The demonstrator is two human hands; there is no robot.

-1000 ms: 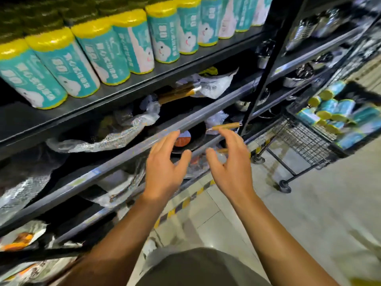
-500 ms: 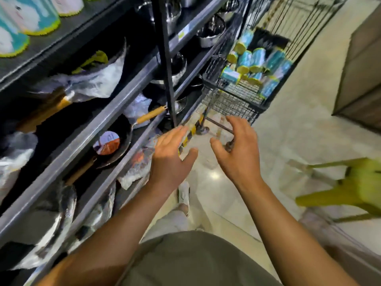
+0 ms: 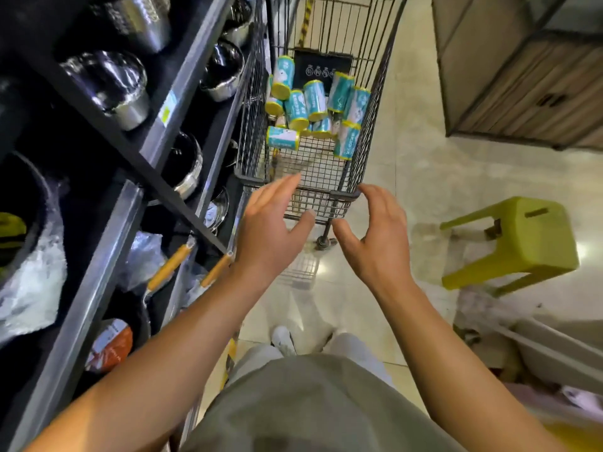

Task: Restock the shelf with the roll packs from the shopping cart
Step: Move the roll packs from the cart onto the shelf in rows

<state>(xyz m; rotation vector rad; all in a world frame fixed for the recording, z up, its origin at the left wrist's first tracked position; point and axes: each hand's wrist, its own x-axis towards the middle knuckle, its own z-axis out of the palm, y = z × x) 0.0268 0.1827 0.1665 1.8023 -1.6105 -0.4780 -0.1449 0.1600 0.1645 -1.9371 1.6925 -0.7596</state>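
Your left hand [image 3: 267, 236] and right hand [image 3: 375, 238] are raised side by side in front of you, palms facing each other, fingers [image 3: 370, 203] spread and slightly curled; neither hand grips anything. Directly ahead at 12 o'clock stands the shopping cart [image 3: 342, 194], a wire basket whose near rim lies just beyond your fingertips. The roll packs [image 3: 315, 101], teal cylinders with yellow end caps, lie loose in a jumbled pile toward the far end of the cart; the near part of the basket floor is bare mesh. At 9 to 10 o'clock the shelf [image 3: 98, 278] carries steel pots [image 3: 111, 88] on its upper levels and wrapped pans with wooden handles [image 3: 169, 265] lower down. At 3 o'clock a yellow-green stool [image 3: 515, 236] stands on the tiled floor [image 3: 408, 164], well apart from the cart.
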